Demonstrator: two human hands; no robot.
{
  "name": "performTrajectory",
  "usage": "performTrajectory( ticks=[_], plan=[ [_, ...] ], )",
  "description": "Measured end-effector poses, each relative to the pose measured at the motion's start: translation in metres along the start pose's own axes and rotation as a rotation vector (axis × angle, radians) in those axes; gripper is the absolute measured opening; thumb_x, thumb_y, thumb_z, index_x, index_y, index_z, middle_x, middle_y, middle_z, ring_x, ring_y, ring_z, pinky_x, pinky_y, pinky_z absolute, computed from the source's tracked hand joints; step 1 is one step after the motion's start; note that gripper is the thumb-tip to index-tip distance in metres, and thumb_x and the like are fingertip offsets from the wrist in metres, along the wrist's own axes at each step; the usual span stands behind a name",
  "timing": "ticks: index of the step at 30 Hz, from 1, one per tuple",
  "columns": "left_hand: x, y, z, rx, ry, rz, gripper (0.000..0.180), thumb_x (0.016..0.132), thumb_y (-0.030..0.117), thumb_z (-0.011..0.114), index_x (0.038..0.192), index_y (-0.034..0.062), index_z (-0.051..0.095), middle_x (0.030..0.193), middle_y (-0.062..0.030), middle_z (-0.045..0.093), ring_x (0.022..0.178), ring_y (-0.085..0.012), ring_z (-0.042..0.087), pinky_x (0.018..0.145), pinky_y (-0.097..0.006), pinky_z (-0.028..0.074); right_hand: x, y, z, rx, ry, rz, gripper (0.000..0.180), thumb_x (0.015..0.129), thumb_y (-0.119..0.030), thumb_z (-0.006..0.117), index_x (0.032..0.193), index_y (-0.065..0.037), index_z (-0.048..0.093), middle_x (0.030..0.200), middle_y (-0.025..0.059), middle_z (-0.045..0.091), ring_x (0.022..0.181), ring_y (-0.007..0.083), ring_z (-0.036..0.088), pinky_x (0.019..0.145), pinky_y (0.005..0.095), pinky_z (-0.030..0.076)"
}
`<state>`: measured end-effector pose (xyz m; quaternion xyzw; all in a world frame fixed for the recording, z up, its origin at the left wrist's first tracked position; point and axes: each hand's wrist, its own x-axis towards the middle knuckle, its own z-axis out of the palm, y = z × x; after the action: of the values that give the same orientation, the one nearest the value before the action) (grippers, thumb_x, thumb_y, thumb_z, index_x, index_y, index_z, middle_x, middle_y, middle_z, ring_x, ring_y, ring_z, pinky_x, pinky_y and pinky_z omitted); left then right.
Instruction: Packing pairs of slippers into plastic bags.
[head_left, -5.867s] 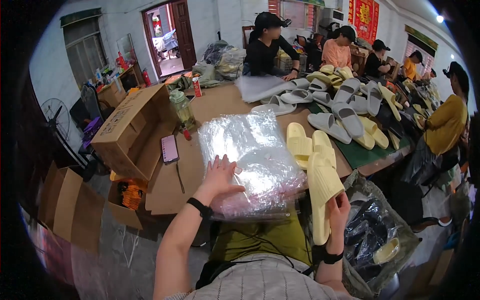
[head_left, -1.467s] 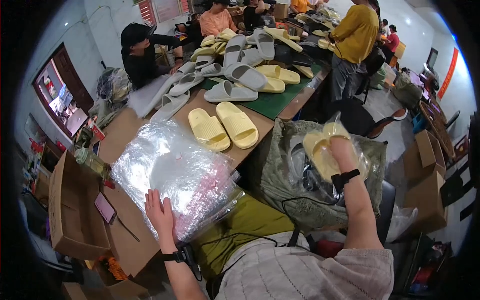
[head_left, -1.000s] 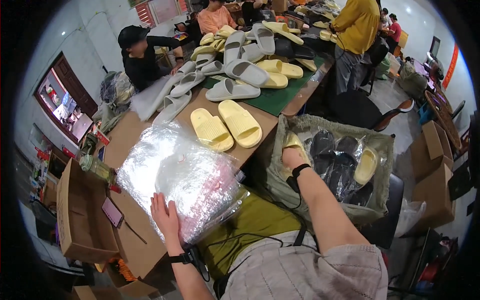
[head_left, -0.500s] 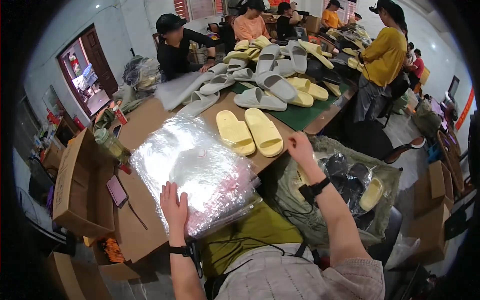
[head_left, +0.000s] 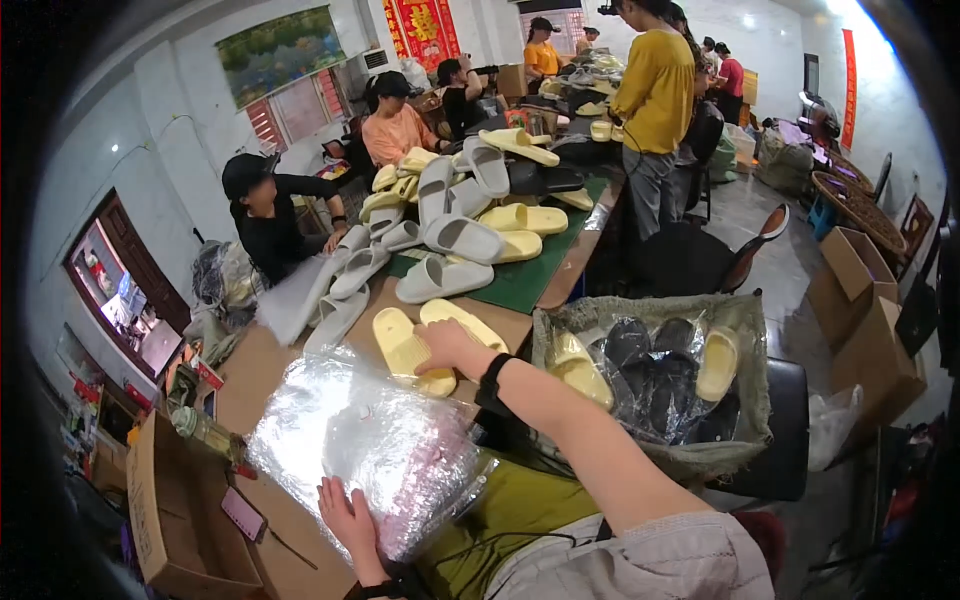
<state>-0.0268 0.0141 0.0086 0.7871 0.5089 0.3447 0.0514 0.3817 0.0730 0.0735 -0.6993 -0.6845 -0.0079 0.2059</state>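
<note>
My left hand point(head_left: 348, 516) lies flat on a stack of clear plastic bags point(head_left: 330, 430), its fingers spread. The stack is shiny, with a pinkish patch by its right edge. Beyond it, a pair of yellow slippers sits side by side on the table. My right hand point(head_left: 442, 346) has its fingers curled between them, at the inner side of the left yellow slipper point(head_left: 394, 335); the fingertips are partly hidden. The right yellow slipper point(head_left: 468, 318) is partly covered by this hand.
Grey slippers point(head_left: 465, 240) and more yellow ones are heaped beyond, partly on a green mat point(head_left: 530, 285). A sack point(head_left: 655, 455) at the right holds bagged dark and yellow slippers. Left are a cardboard box point(head_left: 185, 520), a phone point(head_left: 242, 513) and a bottle point(head_left: 205, 430). Co-workers surround the far table.
My right hand has moved left from above the sack onto the yellow slippers. My left hand stays on the plastic bags. The view has turned rightward and up.
</note>
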Motion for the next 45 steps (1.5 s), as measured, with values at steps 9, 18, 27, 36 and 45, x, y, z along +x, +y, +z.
performTrajectory(
  ticks=[9, 18, 27, 36, 45],
  plan=[
    [-0.001, -0.008, 0.0, 0.024, 0.017, 0.001, 0.049, 0.091, 0.023, 0.062, 0.131, -0.0051, 0.058, 0.143, -0.0249, 0.051, 0.138, -0.0419, 0.041, 0.116, -0.049, 0.027, -0.044, -0.007, -0.017, 0.067, 0.078, 0.021, 0.084, 0.066, -0.057, 0.081, 0.123, -0.004, 0.052, 0.113, 0.0251, 0.057, 0.087, 0.042, 0.065, 0.076, 0.0493, 0.054],
    [0.004, 0.005, -0.002, -0.005, -0.038, 0.013, 0.047, 0.093, 0.022, 0.061, 0.131, -0.0058, 0.057, 0.142, -0.0265, 0.051, 0.137, -0.0421, 0.04, 0.116, -0.049, 0.026, -0.061, 0.008, -0.019, 0.235, 0.134, -0.037, 0.084, 0.063, -0.045, 0.088, 0.123, -0.001, 0.05, 0.124, 0.024, 0.046, 0.096, 0.0435, 0.062, 0.085, 0.0466, 0.052],
    [0.001, 0.003, -0.001, -0.001, -0.018, -0.02, 0.044, 0.093, 0.018, 0.061, 0.131, -0.0046, 0.058, 0.142, -0.0259, 0.051, 0.136, -0.0429, 0.042, 0.114, -0.05, 0.03, -0.023, -0.001, -0.067, 0.789, 0.528, 0.617, 0.077, 0.074, -0.031, 0.079, 0.129, 0.009, 0.043, 0.132, 0.0298, 0.047, 0.121, 0.043, 0.052, 0.101, 0.0452, 0.045],
    [0.003, -0.003, 0.004, 0.003, -0.013, 0.0, 0.043, 0.095, 0.018, 0.06, 0.131, -0.0046, 0.058, 0.141, -0.0262, 0.052, 0.134, -0.0435, 0.043, 0.113, -0.05, 0.031, -0.013, -0.031, -0.023, 1.084, 0.292, 0.586, 0.059, 0.077, -0.019, 0.07, 0.126, 0.005, 0.05, 0.126, 0.0246, 0.057, 0.115, 0.0351, 0.058, 0.096, 0.0415, 0.047],
    [0.003, 0.001, 0.003, 0.021, -0.002, 0.013, 0.041, 0.096, 0.017, 0.059, 0.131, -0.0041, 0.058, 0.141, -0.0266, 0.051, 0.134, -0.0431, 0.043, 0.112, -0.05, 0.033, -0.02, -0.029, 0.013, 0.577, 0.174, 0.459, 0.067, 0.073, -0.031, 0.078, 0.123, 0.006, 0.053, 0.125, 0.0267, 0.054, 0.111, 0.0405, 0.06, 0.094, 0.0443, 0.051]
  ],
)
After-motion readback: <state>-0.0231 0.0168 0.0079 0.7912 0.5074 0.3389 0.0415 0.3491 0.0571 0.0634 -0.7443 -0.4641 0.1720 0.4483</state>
